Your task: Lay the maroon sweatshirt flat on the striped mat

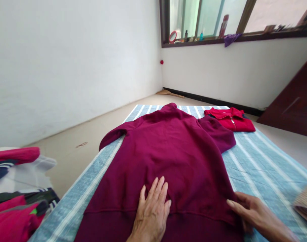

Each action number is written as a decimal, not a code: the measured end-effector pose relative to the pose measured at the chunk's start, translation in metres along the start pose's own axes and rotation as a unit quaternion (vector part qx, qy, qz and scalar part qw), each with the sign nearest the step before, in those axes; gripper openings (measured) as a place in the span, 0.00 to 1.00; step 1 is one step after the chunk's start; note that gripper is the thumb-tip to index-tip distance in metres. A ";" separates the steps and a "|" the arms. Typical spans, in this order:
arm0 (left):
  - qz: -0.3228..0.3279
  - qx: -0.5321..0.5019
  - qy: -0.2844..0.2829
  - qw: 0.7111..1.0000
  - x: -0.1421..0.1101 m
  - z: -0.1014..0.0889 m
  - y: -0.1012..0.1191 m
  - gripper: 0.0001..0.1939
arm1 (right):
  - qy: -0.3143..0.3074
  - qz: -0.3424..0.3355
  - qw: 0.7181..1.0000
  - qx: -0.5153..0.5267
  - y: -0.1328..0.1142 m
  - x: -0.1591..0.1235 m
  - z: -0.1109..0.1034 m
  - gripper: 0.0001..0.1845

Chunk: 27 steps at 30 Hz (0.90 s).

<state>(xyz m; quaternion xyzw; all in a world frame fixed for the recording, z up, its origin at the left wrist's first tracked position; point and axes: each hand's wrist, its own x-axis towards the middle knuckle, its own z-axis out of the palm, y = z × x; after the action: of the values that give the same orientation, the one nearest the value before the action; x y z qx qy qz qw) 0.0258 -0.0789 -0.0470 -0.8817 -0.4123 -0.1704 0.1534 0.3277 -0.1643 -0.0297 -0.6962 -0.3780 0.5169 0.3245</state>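
The maroon sweatshirt (168, 151) lies flat, back up, on the blue striped sheet (259, 164), its collar toward 12 o'clock. The left hand (152, 208) presses open on the hem; the right hand (251, 210) pinches the hem corner at 4 o'clock. To smooth well, I think both should stroke outward evenly. The fleece looks thick and soft. A red zip jacket (230, 119) lies at 1 o'clock.

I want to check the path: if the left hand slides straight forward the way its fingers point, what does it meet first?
Only more of the maroon sweater under the left hand; the way looks free up to its collar.
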 end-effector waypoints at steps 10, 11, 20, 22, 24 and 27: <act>-0.001 0.025 -0.021 0.999 0.002 -0.003 0.001 0.22 | -0.091 0.007 0.991 0.101 0.009 -0.007 0.000 0.26; 0.000 0.026 -0.025 0.999 0.002 -0.004 0.001 0.22 | -0.088 0.021 0.992 0.091 0.012 -0.007 -0.002 0.26; 0.000 0.024 -0.067 0.997 0.000 -0.004 0.002 0.26 | -0.024 0.011 0.999 -0.045 0.022 -0.007 -0.009 0.22; -0.004 0.021 -0.072 0.997 -0.001 -0.003 0.002 0.27 | 0.076 -0.020 0.983 -0.166 0.015 -0.008 -0.011 0.24; -0.005 0.024 -0.074 0.997 -0.001 -0.002 0.003 0.27 | 0.189 -0.082 0.941 -0.267 0.000 -0.012 -0.008 0.28; -0.003 0.032 -0.073 0.997 -0.001 -0.001 0.004 0.28 | 0.283 -0.252 0.870 -0.315 -0.032 -0.014 0.017 0.24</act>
<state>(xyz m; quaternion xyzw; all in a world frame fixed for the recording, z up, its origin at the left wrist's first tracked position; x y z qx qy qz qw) 0.0280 -0.0820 -0.0471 -0.8853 -0.4300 -0.0934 0.1503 0.3024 -0.1588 -0.0003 -0.7592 -0.5751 0.0523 0.3004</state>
